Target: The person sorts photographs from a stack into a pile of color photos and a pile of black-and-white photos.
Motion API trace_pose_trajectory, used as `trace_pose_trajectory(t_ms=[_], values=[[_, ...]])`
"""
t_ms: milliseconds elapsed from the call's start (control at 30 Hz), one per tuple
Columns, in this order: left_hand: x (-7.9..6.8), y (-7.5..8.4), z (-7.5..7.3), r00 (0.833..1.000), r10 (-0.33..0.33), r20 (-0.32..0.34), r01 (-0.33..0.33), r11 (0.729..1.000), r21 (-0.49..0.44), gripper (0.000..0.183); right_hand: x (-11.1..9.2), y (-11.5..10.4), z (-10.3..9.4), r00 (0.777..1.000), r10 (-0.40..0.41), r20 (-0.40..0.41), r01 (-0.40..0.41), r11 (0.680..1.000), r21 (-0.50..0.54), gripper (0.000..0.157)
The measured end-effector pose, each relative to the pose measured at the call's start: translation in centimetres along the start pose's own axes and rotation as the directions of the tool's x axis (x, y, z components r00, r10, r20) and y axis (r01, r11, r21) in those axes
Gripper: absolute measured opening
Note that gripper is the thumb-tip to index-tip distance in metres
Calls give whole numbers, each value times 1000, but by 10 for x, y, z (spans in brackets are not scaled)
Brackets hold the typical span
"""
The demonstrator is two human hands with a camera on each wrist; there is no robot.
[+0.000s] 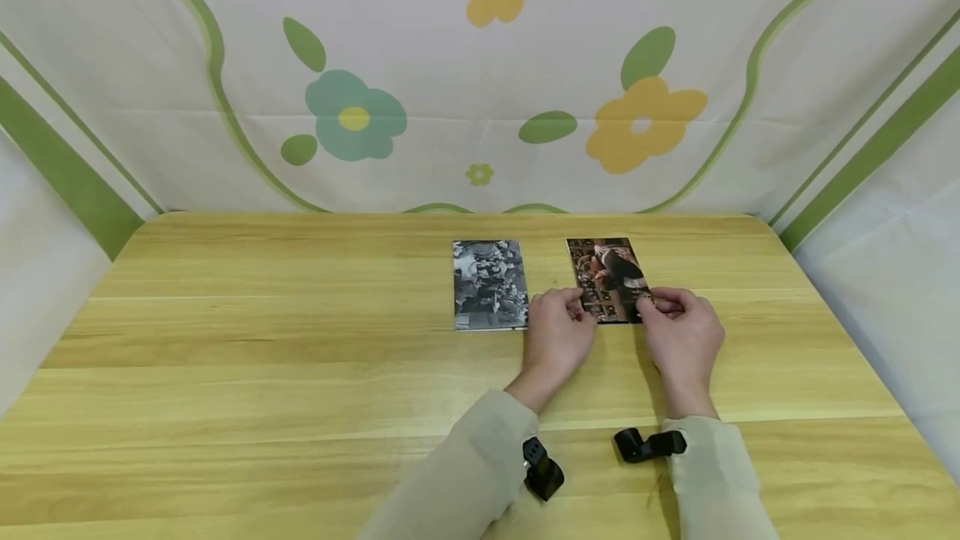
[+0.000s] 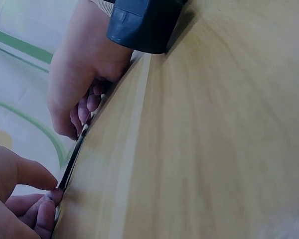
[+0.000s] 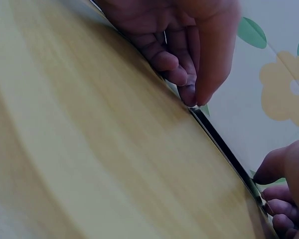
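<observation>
A glossy colour photo [image 1: 606, 273] lies near the far side of the table, showing a sideways picture of a person against a dark background. My left hand [image 1: 557, 336] pinches its near left corner between thumb and fingers. At the near right corner my right hand [image 1: 686, 336] grips the edge, thumb on top. In the left wrist view the photo's thin dark edge [image 2: 72, 162] runs between both hands, close to the tabletop. A black-and-white photo [image 1: 491, 283] of a crowd lies flat to the left, its near right corner beside my left hand.
The wood-grain table [image 1: 262, 373] ends at a white cloth backdrop [image 1: 450, 90] with printed flowers, which rises behind and along both sides. Black wrist cameras on straps sit at both sleeves, low over the tabletop.
</observation>
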State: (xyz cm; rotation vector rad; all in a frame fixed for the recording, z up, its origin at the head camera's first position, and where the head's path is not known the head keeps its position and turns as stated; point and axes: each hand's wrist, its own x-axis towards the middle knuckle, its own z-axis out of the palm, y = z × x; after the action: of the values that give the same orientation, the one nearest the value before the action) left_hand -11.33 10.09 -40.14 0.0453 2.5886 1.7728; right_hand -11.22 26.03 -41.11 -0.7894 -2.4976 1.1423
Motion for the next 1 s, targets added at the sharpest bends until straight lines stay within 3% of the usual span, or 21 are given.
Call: trace_pose_trajectory(t_ms=[467, 600, 833, 1000], values=[[-1, -4, -1, 1000, -2, 6, 2, 999, -51, 34, -2, -2, -1, 1000, 3, -24, -2, 1000, 17, 32], [-2, -6, 0, 1000, -3, 3, 3, 996, -85, 31, -2, -2, -1, 999, 18, -37, -15, 997, 78, 31], [-4, -4, -4, 999, -39, -12, 35, 973, -227, 26, -3, -8, -2, 998, 39, -45, -28, 975, 219, 28], [-11, 1, -19, 997, -78, -5, 73, 953, -294, 26, -10, -21, -2, 999, -12, -35, 22, 956, 292, 23]])
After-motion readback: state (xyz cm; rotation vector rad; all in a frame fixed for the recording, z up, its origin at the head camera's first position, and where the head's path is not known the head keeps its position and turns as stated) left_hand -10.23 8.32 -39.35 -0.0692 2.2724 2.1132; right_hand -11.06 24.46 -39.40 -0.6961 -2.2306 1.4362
